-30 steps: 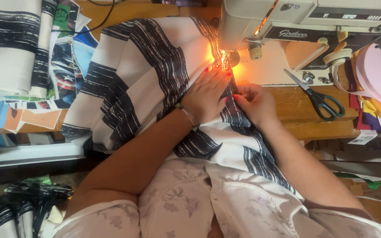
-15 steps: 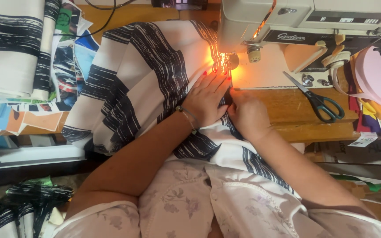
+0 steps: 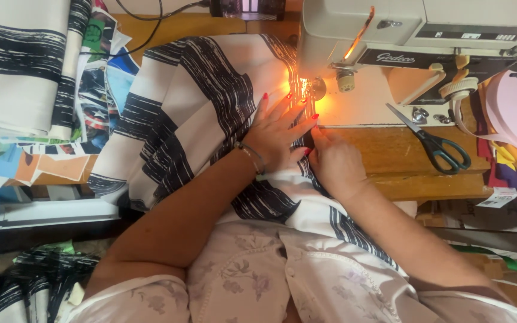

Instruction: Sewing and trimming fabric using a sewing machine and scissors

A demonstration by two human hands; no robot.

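Note:
A white fabric with black brushed stripes (image 3: 198, 101) lies across the wooden table and runs under the needle of a beige sewing machine (image 3: 420, 36), lit orange by its lamp. My left hand (image 3: 279, 134) rests flat on the fabric with fingers spread, fingertips close to the presser foot (image 3: 312, 90). My right hand (image 3: 336, 161) pinches the fabric's folded edge just in front of the machine bed, to the right of my left hand. The fabric hangs down over my lap.
Black-handled scissors (image 3: 438, 143) lie on the machine bed to the right. A roll of pink tape (image 3: 513, 110) sits at the far right. Folded striped fabric (image 3: 19, 66) and coloured scraps (image 3: 97, 90) pile up at the left. A black cable (image 3: 151, 24) crosses the table top.
My right hand has slid back along the seam edge toward me. My left hand stays flat on the fabric and has crept slightly toward the needle.

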